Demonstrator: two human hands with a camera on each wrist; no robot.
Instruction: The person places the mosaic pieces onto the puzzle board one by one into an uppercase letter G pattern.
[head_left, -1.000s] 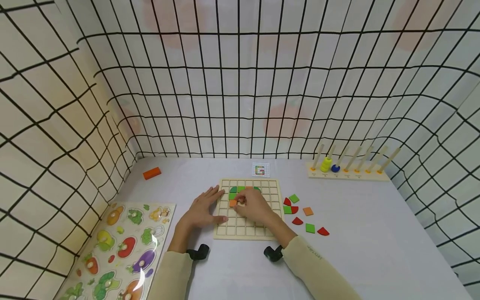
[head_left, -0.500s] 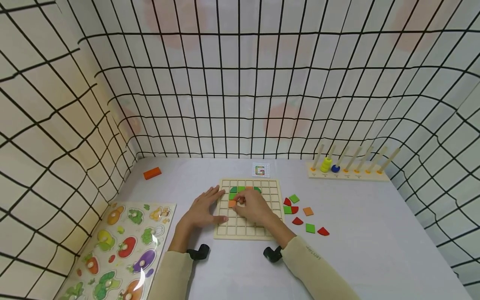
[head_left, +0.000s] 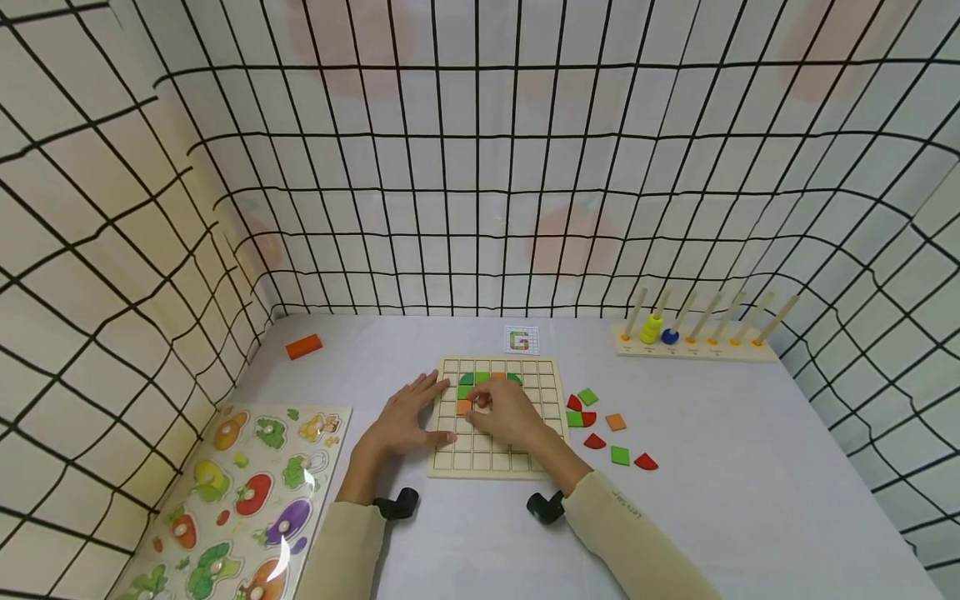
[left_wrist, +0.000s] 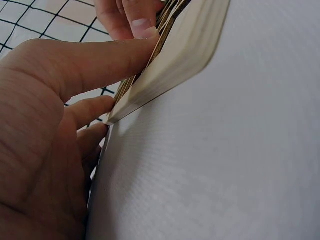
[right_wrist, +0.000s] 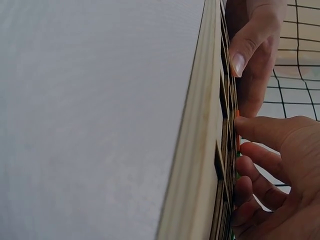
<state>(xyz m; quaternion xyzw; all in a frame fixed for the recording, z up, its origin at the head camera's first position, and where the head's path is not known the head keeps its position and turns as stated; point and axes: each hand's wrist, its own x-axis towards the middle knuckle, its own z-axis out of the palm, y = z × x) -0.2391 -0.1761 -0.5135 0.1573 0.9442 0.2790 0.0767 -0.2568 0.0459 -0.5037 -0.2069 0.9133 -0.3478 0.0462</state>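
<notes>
I see a pale grey tabletop (head_left: pixel 750 500) walled by black-gridded white sheets. The small card (head_left: pixel 522 340) at twelve o'clock apparently shows a "G". My left hand (head_left: pixel 405 425) lies flat, fingers straight, on the square wooden grid board (head_left: pixel 546 379); my right hand (head_left: pixel 508 414) presses the orange square tile (head_left: pixel 464 407), fingertips hidden.

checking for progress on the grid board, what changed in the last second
Very little. The right hand shifted slightly toward the left and far side of the grid board, its fingertips at the orange tile, which moved with them. The left hand stayed flat on the board's left edge. The loose tiles on the right stayed put.
</notes>
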